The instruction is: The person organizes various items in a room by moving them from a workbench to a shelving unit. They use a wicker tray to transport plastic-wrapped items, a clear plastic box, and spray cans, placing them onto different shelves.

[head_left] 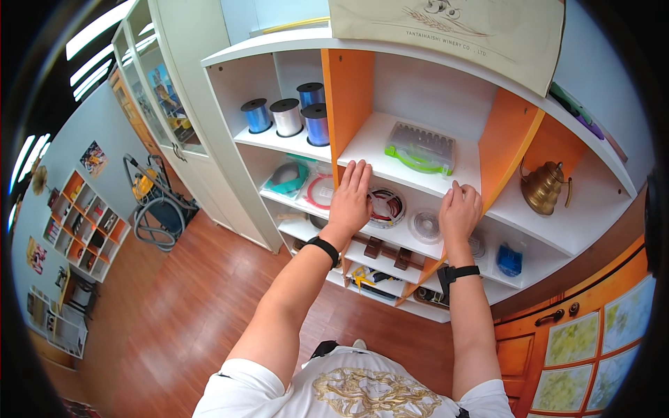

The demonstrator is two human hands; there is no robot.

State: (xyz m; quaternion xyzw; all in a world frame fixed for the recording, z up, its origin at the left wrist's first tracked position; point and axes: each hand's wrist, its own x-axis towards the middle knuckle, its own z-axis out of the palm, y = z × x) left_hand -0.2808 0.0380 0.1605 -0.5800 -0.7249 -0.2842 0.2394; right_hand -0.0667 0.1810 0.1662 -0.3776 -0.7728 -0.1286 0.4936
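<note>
In front of a white and orange shelf unit, my left hand (352,198) is open with its fingers stretched out, at the left end of the middle shelf's front edge. My right hand (461,211) is at the right end of the same edge, its fingers curled; whether they grip anything is hidden. Between and behind the hands, a clear plastic case (421,145) with a bright green handle lies on the shelf (366,143). Below, a reel with dark and red windings (387,207) and a clear round spool (426,226) sit between my wrists.
Ribbon spools (286,117) stand in the upper left compartment. A brass kettle (546,187) stands at the right, above a blue item (509,260). A beige box (449,35) sits on top. A wooden door (578,341) is at lower right, a vacuum cleaner (157,202) at left.
</note>
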